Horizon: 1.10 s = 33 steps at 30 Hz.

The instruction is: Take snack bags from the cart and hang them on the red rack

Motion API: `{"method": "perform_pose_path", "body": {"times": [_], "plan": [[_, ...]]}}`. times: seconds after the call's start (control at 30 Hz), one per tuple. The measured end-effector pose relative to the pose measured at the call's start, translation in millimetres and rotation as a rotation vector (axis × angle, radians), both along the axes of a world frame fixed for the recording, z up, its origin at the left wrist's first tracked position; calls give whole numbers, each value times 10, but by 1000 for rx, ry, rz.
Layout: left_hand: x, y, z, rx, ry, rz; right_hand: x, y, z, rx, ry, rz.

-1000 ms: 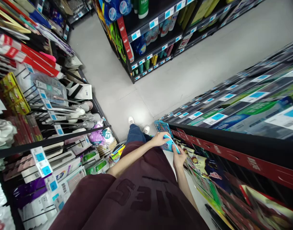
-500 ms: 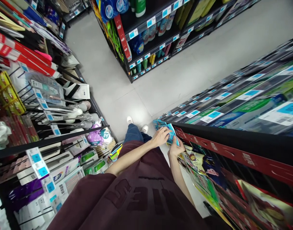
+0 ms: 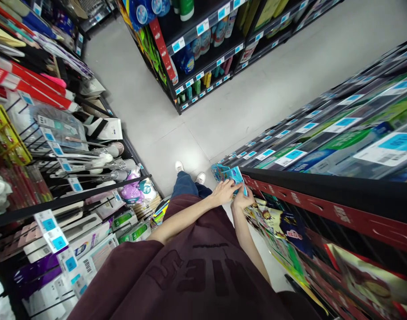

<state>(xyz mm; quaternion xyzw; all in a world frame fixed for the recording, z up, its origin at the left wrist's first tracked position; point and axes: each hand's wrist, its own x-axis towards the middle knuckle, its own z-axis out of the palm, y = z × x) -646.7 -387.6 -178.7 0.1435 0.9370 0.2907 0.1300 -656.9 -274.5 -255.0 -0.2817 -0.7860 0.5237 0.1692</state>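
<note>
A small blue packet [image 3: 236,174] with a light edge is between my two hands, at the end of the shelf row on the right. My right hand [image 3: 242,200] grips its lower right side, with the thumb along the edge. Against its lower left part, my left hand [image 3: 224,192] has its fingers bent and closed on it, hiding some of the surface. Just beyond my left fingers, more blue packs [image 3: 218,171] hang at the shelf end. The packet's print is too small to read.
Tall shelves [image 3: 323,180] with price labels run close along my right. Bagged goods [image 3: 283,226] hang on their red-trimmed end. To my left a rack [image 3: 100,189] holds brushes and boxed items. Ahead, bottles stand on another shelf unit [image 3: 178,95]. Grey floor [image 3: 163,138] lies between.
The packet has tilted, showing more of its blue face above my fingers. Both hands have shifted slightly on it. The whole view has moved a little to the left.
</note>
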Motion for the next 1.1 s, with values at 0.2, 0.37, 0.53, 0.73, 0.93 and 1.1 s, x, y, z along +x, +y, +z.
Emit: {"method": "perform_pose_path", "body": {"times": [0.2,0.37,0.53,0.73,0.93,1.1], "plan": [[-24,18,-20,-52,-1,1,-61,-36,-33,-2,-17,-39],[-28,1,-59,-61,6,-3,-61,-64,-15,-19,-28,-42],[-44,5,-69,-36,4,6,-39,-66,-9,-14,-40,-47],[-66,2,-83,17,-17,28,14,-27,-57,12,-71,-28],[-73,-44,-73,67,10,90,109,-2,-52,9,-76,46],[-220,6,-75,178,82,167,266,75,32,22,-67,93]]}}
